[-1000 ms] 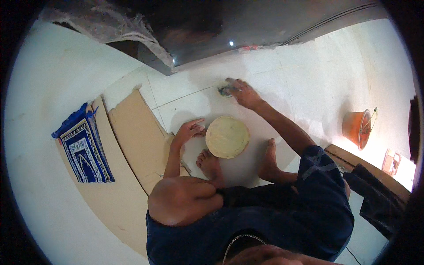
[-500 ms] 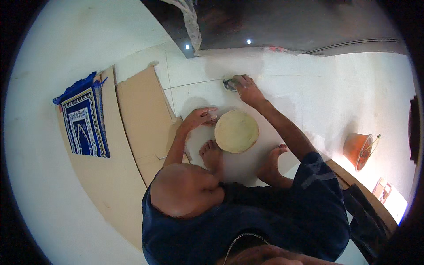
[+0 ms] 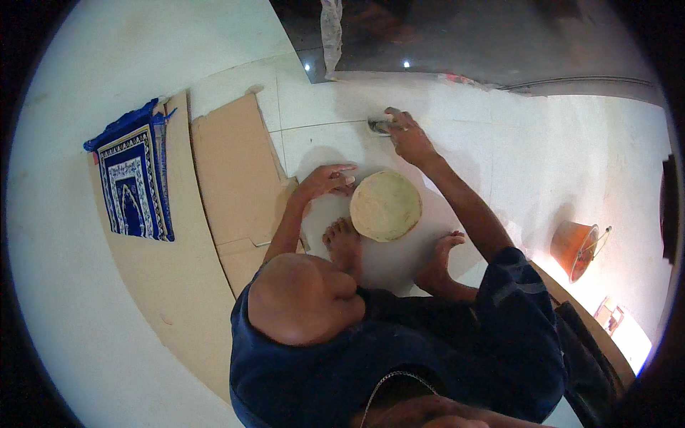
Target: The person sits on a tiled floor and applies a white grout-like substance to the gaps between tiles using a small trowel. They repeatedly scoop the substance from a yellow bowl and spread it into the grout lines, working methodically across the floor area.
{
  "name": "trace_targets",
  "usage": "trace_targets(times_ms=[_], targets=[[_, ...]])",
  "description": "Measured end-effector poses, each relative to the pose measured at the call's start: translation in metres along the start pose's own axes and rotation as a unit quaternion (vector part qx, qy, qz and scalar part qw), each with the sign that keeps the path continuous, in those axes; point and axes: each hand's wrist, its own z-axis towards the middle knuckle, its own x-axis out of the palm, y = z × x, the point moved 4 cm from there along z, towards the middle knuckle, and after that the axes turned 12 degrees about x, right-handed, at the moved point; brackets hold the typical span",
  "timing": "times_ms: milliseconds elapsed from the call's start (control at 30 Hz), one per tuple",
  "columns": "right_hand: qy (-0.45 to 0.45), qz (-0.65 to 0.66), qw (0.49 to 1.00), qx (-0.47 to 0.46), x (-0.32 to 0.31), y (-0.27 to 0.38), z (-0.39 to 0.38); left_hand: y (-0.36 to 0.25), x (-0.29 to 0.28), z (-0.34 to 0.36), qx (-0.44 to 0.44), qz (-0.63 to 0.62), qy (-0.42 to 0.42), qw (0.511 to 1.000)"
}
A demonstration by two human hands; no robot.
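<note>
Between my bare feet and my hands lies a round, pale yellow-green piece (image 3: pixel 387 206) with an uneven, worn rim; it could be a disc or a filled tub, I cannot tell. My left hand (image 3: pixel 330 182) is just left of it, fingers stretched out and holding nothing that shows. Farther off, my right hand (image 3: pixel 412 141) reaches over the floor with bent fingers. Its fingertips are at a small, round, dark dish-like thing (image 3: pixel 378 127) with a light edge. What they grip there is too small to make out.
Flat cardboard (image 3: pixel 232 153) covers the floor at left, with a blue patterned fringed mat (image 3: pixel 135 182) on it. A dark glossy panel (image 3: pixel 457 43) stands along the far side. An orange bucket (image 3: pixel 571 248) with a handle is at right, lying tilted in view.
My right hand has drawn back slightly to the right from above the small dark dish, uncovering a little more of it. My left hand stays beside the round piece. The whole view has shifted a little.
</note>
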Motion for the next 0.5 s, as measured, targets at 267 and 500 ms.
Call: trace_targets(times_ms=[267, 500], targets=[[-0.105, 0.192, 0.95, 0.223, -0.036, -0.052, -0.038, -0.015, 0.003, -0.002, 0.006, 0.097, 0.009, 0.995], [-0.172, 0.097, 0.896, 0.397, -0.033, -0.118, -0.081, -0.011, 0.002, 0.0, -0.004, 0.048, 0.034, 0.998]])
